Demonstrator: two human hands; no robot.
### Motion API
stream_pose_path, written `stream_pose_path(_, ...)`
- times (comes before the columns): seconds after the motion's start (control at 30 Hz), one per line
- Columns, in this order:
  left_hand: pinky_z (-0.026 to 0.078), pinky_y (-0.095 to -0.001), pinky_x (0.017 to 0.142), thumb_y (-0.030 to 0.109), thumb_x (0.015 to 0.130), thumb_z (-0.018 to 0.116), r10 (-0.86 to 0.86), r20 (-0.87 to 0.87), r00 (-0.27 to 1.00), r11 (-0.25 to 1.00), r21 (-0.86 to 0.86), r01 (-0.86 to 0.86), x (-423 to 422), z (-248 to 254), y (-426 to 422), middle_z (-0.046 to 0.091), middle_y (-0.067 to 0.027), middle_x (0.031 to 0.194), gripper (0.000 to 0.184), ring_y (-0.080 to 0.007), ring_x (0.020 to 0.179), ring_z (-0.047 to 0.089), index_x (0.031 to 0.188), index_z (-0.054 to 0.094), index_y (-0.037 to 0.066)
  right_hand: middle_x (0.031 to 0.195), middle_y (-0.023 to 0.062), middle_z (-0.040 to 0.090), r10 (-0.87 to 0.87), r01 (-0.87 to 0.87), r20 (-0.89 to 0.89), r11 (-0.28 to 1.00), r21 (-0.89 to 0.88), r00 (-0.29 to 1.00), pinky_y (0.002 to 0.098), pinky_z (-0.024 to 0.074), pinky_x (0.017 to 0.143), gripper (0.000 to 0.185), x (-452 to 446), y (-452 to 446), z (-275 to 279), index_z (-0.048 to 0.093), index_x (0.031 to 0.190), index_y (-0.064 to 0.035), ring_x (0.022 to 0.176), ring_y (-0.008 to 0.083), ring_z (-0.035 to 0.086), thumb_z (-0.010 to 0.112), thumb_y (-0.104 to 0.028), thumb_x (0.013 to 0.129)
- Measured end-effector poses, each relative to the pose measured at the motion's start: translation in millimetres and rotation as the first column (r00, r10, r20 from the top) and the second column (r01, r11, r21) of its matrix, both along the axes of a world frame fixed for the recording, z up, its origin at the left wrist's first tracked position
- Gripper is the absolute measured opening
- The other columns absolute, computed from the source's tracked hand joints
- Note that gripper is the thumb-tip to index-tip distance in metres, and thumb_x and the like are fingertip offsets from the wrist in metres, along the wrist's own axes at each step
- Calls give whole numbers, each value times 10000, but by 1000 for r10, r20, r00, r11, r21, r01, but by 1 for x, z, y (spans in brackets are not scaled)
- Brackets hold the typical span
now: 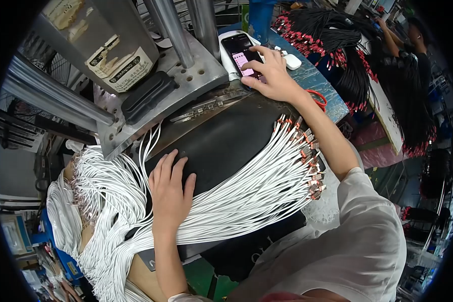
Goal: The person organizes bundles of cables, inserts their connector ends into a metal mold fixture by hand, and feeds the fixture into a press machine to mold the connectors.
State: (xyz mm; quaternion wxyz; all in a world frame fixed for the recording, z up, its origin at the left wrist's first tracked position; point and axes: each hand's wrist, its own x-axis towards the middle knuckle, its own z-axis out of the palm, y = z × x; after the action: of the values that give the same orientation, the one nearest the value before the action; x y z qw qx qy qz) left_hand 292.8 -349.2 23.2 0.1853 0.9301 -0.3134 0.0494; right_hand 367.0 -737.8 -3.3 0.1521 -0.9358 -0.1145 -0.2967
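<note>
My left hand (171, 194) lies with its fingers apart on the black mat (221, 146), holding nothing. Beside it a thick bundle of white cables (236, 201) spreads across the mat, its metal connector ends (309, 161) at the right. My right hand (272, 73) is spread over a phone (239, 53), fingertips at its lit screen. The phone rests on a white object behind the mat.
A metal press (199, 75) with thick columns and warning labels stands at the upper left. More white cables (105, 181) hang at the left. A red ring (318, 100) lies near my right forearm. Black cables with red ends (347, 55) and another person's arm (387, 36) are at the upper right.
</note>
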Motion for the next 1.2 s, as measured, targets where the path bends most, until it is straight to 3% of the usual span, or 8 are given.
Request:
stream_pose_path(0.17,316,-483,1138,221,957,655,-7,11,1000,1000,4,7,1,-2,2,531,-151,1455,375,-353,1374,454,1283,637,35,1391,232,500,-80,51,99,962,269,992,457,355,1121,685,9,3,-6,546,1376,8,1304,389,462,738,-441,895)
stream_pose_path(0.33,409,-450,1045,239,939,688,-16,74,997,999,-33,18,0,1,0,612,-140,1294,313,-339,1240,546,1175,693,32,1317,292,511,-285,413,-326,794,446,901,479,407,1069,1152,24,10,-1,457,1338,174,1256,409,508,817,-693,671)
stream_pose_path(0.5,497,-409,915,251,872,773,-166,-318,934,986,-79,148,-17,35,5,670,-109,1066,318,-324,1022,623,1072,715,10,1289,274,526,-486,580,-384,795,180,785,495,415,1046,1079,32,27,9,490,1270,117,1249,409,516,844,-668,620)
stream_pose_path(0.73,497,-409,927,292,873,765,-291,-348,891,955,-164,248,-25,34,5,665,-98,990,326,-326,1001,629,1068,733,32,1316,272,512,-496,612,-408,756,231,767,521,407,1042,1065,34,28,7,463,1296,105,1269,413,497,862,-611,615)
stream_pose_path(0.9,501,-392,812,150,855,754,-326,-13,945,926,-205,317,-25,30,3,666,-61,901,154,-280,845,626,955,731,35,1327,271,545,-432,475,-254,869,140,865,514,426,1030,1028,6,14,27,519,1324,102,1273,410,515,801,-684,723)
stream_pose_path(1.0,490,-404,743,78,834,748,-220,193,956,934,-242,263,-19,23,-1,655,-86,886,97,-290,822,619,887,688,23,1237,126,643,480,-158,-570,839,521,667,377,461,996,512,-57,58,105,664,1230,-10,1142,221,600,777,-378,893)
stream_pose_path(1.07,483,-400,696,48,814,740,-97,316,944,911,-354,213,-12,12,-4,647,-83,878,140,-291,789,603,927,659,33,1232,150,672,719,-420,-569,695,584,399,369,477,987,584,-81,113,111,603,1329,-14,1121,235,632,789,-346,886)
stream_pose_path(1.2,500,-346,603,-46,903,656,258,232,938,793,-606,-68,-17,24,18,651,-131,825,93,-261,658,621,983,661,1,864,186,684,466,-375,-794,868,325,391,396,514,738,339,-98,141,117,639,1196,5,798,306,671,692,-183,919)
